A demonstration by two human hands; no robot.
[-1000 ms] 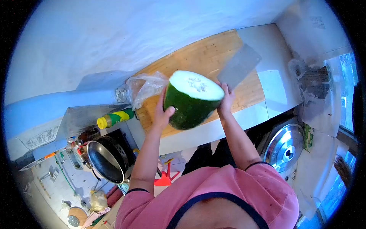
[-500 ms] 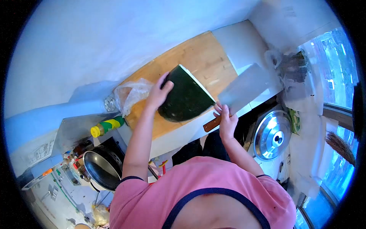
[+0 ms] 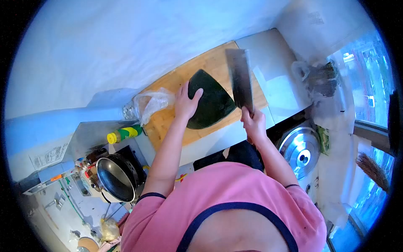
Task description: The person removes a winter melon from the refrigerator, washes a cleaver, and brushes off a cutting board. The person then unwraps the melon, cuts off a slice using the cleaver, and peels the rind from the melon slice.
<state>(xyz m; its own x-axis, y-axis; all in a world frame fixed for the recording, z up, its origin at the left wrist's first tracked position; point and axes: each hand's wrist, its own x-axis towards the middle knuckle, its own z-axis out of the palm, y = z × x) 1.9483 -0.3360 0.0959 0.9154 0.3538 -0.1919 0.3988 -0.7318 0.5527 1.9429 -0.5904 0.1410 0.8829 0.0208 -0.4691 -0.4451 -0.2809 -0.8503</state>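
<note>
Should the left hand [image 3: 188, 101], holding the melon [image 3: 212, 107] near the cutting board's [image 3: 218, 61] front edge, lose purchase, the cleaver [image 3: 242, 80] gripped by the right hand [image 3: 254, 125] could glance off.

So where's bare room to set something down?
Bare: the white counter between cutting board and right wall; a smaller board patch between melon and cleaver. Crowded: the board's left side, with plastic bag and left hand.
</note>
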